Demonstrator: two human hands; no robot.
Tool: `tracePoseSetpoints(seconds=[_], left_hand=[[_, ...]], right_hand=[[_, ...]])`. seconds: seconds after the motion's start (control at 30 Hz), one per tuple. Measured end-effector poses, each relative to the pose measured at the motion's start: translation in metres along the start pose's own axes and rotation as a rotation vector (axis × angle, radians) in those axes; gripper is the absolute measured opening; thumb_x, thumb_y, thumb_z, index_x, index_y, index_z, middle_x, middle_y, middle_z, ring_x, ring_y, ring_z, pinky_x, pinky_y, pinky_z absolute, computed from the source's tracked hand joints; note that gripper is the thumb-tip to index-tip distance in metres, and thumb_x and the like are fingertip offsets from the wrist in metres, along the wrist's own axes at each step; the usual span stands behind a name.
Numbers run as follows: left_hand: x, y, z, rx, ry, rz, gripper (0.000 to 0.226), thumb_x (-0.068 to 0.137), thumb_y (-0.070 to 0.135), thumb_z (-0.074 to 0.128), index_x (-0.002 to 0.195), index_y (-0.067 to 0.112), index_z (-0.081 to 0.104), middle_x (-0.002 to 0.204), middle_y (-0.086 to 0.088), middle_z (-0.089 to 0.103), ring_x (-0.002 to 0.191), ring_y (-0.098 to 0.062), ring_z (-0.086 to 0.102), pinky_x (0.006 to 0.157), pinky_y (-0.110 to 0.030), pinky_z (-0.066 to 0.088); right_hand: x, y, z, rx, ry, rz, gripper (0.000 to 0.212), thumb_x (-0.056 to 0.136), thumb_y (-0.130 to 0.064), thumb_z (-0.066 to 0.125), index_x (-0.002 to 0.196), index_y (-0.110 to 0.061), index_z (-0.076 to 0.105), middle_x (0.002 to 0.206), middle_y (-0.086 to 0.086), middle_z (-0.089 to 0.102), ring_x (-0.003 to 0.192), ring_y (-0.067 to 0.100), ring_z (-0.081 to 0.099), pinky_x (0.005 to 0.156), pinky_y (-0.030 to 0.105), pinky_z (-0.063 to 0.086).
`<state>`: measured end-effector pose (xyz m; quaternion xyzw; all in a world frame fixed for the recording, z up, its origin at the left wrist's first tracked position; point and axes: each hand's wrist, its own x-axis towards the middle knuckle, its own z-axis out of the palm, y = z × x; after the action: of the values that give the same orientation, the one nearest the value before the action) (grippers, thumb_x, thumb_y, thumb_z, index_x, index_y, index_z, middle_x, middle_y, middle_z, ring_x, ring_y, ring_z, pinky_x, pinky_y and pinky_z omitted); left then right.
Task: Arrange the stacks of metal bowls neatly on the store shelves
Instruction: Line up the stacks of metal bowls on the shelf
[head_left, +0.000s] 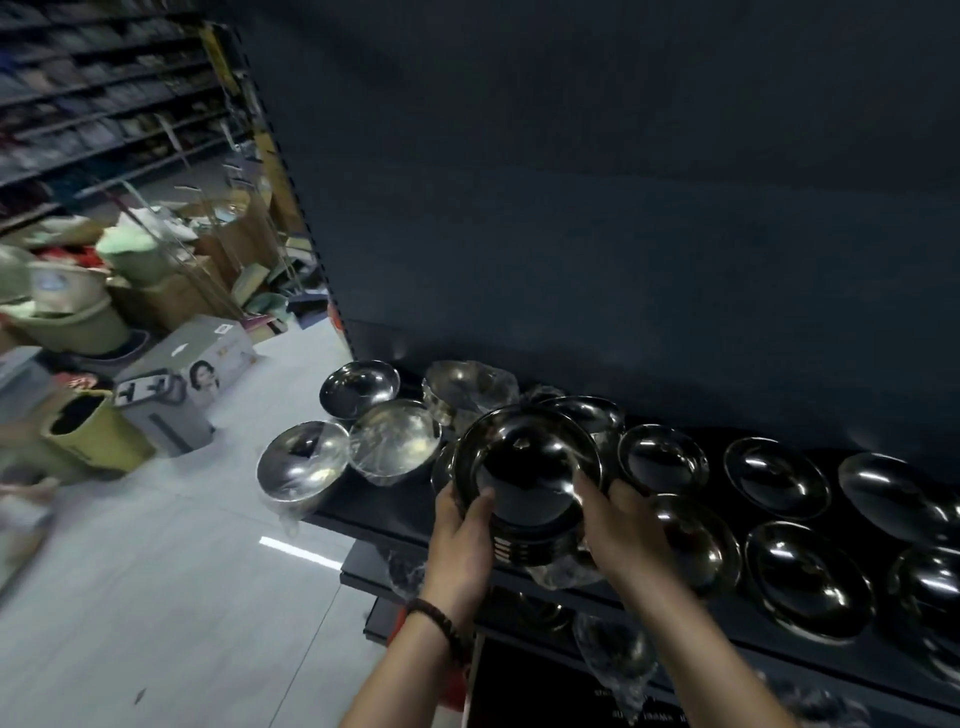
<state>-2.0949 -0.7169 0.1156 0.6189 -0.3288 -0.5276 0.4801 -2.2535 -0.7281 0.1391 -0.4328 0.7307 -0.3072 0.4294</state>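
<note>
Nearest item: left forearm with a dark beaded bracelet (441, 621) at the wrist, reaching up from the bottom edge of the view.
Left hand (460, 535): curled round the left side of the stack, thumb over the rim.
Right hand (618, 519): curled round the right side, fingertips hooked over the top rim.
Stack of metal bowls (524, 467): several nested bowls, mouth up, held between both hands at the front edge of the shelf (363, 522). It is probably lifted clear, though its base is hidden.
Left end of shelf: four wrapped bowls (395, 441) in clear film. The frontmost one overhangs the front corner.
Right run of shelf: bare bowls (776, 475) in two rough rows, front and back.
Lower shelf (363, 566): more film-wrapped ware, too dark to itemise.
Step in hand: placing the held stack.
Handling advice: keep the hands opposite each other and the stack level so the nested bowls do not slide. Set it down back from the front edge, in line with the rows, without knocking the bowls on either side.
</note>
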Motion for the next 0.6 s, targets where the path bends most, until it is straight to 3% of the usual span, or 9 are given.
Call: tracePoseSetpoints(seconds=[0.07, 0.13, 0.17, 0.23, 0.3, 0.37, 0.47, 0.6], left_hand=[[-0.002, -0.001, -0.006, 0.040, 0.026, -0.005, 0.032, 0.100, 0.052, 0.055, 0.128, 0.035, 0.055, 0.119, 0.017, 0.064, 0.115, -0.007, 0.061, 0.112, -0.049, 0.046], [0.000, -0.004, -0.011, 0.008, 0.044, -0.034, 0.057, 0.088, 0.079, 0.048, 0.128, 0.040, 0.062, 0.123, 0.015, 0.069, 0.121, -0.013, 0.062, 0.111, -0.050, 0.047], [0.000, -0.004, -0.014, -0.039, 0.057, -0.046, 0.060, 0.088, 0.083, 0.043, 0.124, 0.042, 0.067, 0.122, 0.012, 0.072, 0.120, -0.015, 0.064, 0.108, -0.048, 0.050], [0.004, -0.003, -0.017, -0.153, 0.080, -0.084, 0.051, 0.101, 0.067, 0.036, 0.123, 0.039, 0.072, 0.123, 0.007, 0.074, 0.119, -0.016, 0.065, 0.095, -0.042, 0.055], [0.009, 0.000, -0.021, -0.197, 0.053, -0.102, 0.048, 0.107, 0.055, 0.032, 0.134, 0.034, 0.066, 0.128, 0.006, 0.072, 0.119, -0.014, 0.064, 0.086, -0.040, 0.055], [0.016, 0.001, -0.026, -0.201, 0.011, -0.094, 0.045, 0.109, 0.051, 0.033, 0.130, 0.034, 0.067, 0.121, 0.007, 0.074, 0.111, -0.013, 0.067, 0.085, -0.040, 0.055], [0.032, -0.002, -0.031, -0.199, -0.031, -0.109, 0.040, 0.109, 0.048, 0.036, 0.120, 0.037, 0.073, 0.106, 0.009, 0.079, 0.091, -0.010, 0.074, 0.090, -0.042, 0.054], [0.056, -0.005, -0.044, -0.228, -0.160, -0.138, 0.036, 0.105, 0.042, 0.049, 0.129, 0.027, 0.071, 0.115, 0.000, 0.077, 0.099, -0.021, 0.070, 0.088, -0.042, 0.054]], right_hand=[[0.007, -0.001, 0.007, 0.027, -0.026, 0.006, 0.051, 0.091, -0.064, 0.056, 0.108, -0.019, 0.071, 0.107, 0.004, 0.074, 0.103, 0.027, 0.067, 0.094, 0.047, 0.055], [0.010, -0.003, 0.011, 0.027, -0.060, -0.017, 0.030, 0.096, -0.046, 0.061, 0.102, -0.018, 0.071, 0.099, 0.001, 0.073, 0.090, 0.018, 0.066, 0.076, 0.035, 0.050], [0.011, -0.004, 0.011, 0.021, -0.067, -0.035, 0.021, 0.098, -0.037, 0.061, 0.096, -0.018, 0.069, 0.093, 0.001, 0.072, 0.084, 0.015, 0.063, 0.067, 0.031, 0.044], [0.013, -0.004, 0.012, 0.040, -0.040, -0.034, 0.017, 0.099, -0.027, 0.060, 0.084, -0.019, 0.065, 0.084, -0.001, 0.070, 0.077, 0.013, 0.061, 0.061, 0.029, 0.038], [0.016, 0.000, 0.015, 0.082, -0.010, 0.006, 0.015, 0.095, -0.024, 0.062, 0.081, -0.019, 0.067, 0.082, 0.000, 0.071, 0.078, 0.018, 0.064, 0.065, 0.032, 0.046], [0.019, 0.001, 0.019, 0.121, 0.001, 0.056, 0.008, 0.087, -0.023, 0.065, 0.085, -0.019, 0.071, 0.085, 0.001, 0.074, 0.082, 0.023, 0.070, 0.077, 0.042, 0.059], [0.026, 0.002, 0.025, 0.149, 0.033, 0.092, 0.011, 0.081, -0.023, 0.065, 0.089, -0.019, 0.071, 0.088, 0.001, 0.076, 0.086, 0.024, 0.072, 0.086, 0.051, 0.062], [0.037, 0.001, 0.036, 0.230, 0.145, 0.153, 0.007, 0.085, -0.011, 0.066, 0.089, -0.014, 0.069, 0.091, 0.006, 0.072, 0.089, 0.027, 0.068, 0.087, 0.048, 0.060]])
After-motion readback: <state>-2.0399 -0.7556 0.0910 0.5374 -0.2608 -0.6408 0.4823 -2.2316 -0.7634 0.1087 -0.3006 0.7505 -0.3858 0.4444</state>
